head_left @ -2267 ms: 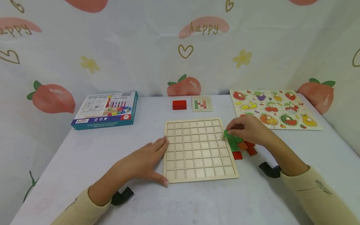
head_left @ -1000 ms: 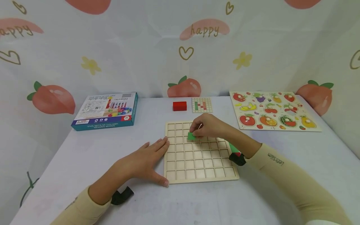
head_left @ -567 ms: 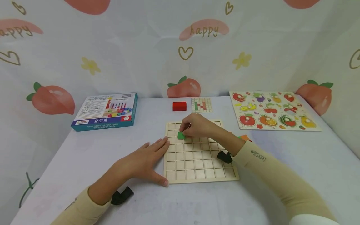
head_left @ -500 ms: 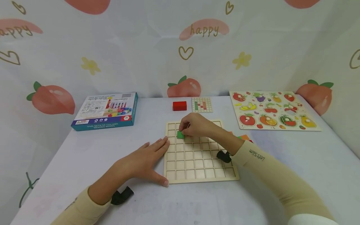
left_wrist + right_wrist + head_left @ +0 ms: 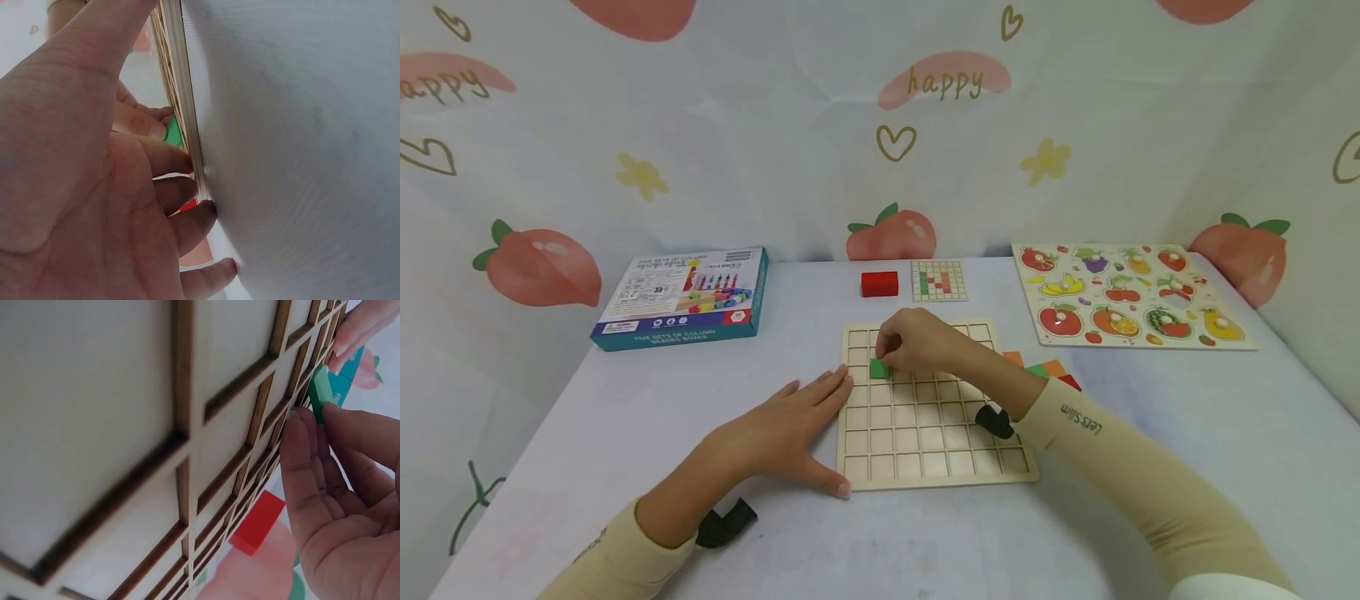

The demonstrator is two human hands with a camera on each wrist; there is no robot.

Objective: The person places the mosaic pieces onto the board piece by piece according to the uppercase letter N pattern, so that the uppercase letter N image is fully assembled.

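A pale wooden grid board (image 5: 917,437) lies flat on the white table. My right hand (image 5: 917,342) pinches a green square tile (image 5: 878,368) by its right side, over the second column near the board's far left. In the right wrist view the green tile (image 5: 321,390) stands at a slant against the grid, between thumb and fingers; whether it sits in a cell I cannot tell. My left hand (image 5: 793,425) lies with fingers spread along the board's left edge, and in the left wrist view its fingertips (image 5: 201,215) touch that edge.
Orange (image 5: 1055,368), green and red tiles lie right of the board, partly behind the right forearm. Behind the board are a red block (image 5: 879,284) and a small pattern card (image 5: 939,281). A fruit puzzle (image 5: 1127,296) lies back right, a boxed set (image 5: 681,296) back left.
My right hand has carried the green tile from the pile at the board's right over to its upper left, lately shifting slightly nearer. The left hand has stayed in place.
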